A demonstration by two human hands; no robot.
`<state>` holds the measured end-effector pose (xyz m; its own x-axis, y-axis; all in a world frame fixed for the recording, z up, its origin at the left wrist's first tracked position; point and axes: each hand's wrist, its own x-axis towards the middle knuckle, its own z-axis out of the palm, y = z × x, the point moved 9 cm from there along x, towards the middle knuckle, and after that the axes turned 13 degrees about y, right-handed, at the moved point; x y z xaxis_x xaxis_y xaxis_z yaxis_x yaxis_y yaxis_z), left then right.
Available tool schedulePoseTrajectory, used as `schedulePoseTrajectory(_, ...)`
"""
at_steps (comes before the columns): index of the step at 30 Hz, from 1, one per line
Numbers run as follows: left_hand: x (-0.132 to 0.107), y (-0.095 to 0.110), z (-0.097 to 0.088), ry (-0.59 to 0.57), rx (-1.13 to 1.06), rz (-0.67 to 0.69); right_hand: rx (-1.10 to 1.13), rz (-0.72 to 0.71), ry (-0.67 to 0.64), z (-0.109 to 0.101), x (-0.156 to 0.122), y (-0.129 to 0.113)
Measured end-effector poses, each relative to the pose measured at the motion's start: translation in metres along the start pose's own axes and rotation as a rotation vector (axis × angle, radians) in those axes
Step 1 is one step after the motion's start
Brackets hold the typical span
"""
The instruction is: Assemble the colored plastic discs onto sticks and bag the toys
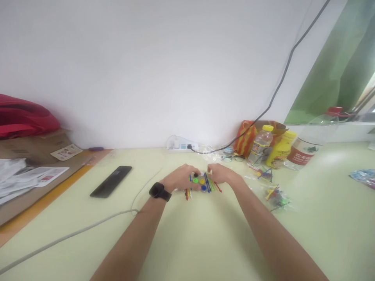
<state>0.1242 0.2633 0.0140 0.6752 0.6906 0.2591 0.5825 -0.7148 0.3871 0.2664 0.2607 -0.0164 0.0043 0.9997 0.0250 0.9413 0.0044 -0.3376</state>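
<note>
The left hand (182,177) is bending around the left side of a cluster of coloured round pieces (202,181), and the right hand (219,173) is arching, thumb and forefinger near each other, at its right edge; whether either is pinching a piece, I cannot tell. The cluster is lying between the hands, with arrow-tipped sticks (208,186) poking out. The left hand is hiding part of it, and the smallest shapes are blurring. A pale green table (187,242) is spreading beneath; a dark slab (111,182) is lying to the left, bottles (260,145) are standing to the right, and a power strip (180,146) is resting against the white wall (146,78).
</note>
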Motion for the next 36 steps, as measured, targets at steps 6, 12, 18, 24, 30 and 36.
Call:
schedulePoseTrajectory(6, 0.0, 0.007, -0.005, 0.005, -0.003, 0.022, 0.107, -0.003, -0.06, 0.006, -0.002, -0.009)
schedulePoseTrajectory(12, -0.002, 0.01, 0.003, -0.019, -0.023, 0.044, 0.15, 0.004, -0.078, 0.003, -0.006, -0.01)
schedulePoseTrajectory(18, -0.003, 0.014, 0.009, 0.0, -0.03, 0.041, 0.035, 0.031, -0.012, -0.011, 0.002, 0.017)
schedulePoseTrajectory(24, -0.002, 0.016, 0.006, 0.002, -0.054, 0.064, -0.084, 0.141, -0.024, -0.014, 0.001, 0.052)
schedulePoseTrajectory(30, -0.001, -0.003, -0.001, 0.026, -0.033, -0.015, -0.098, 0.206, -0.005, -0.022, -0.003, 0.071)
schedulePoseTrajectory(36, -0.004, -0.014, -0.022, 0.076, -0.034, -0.056, -0.036, 0.187, 0.047, -0.022, -0.002, 0.085)
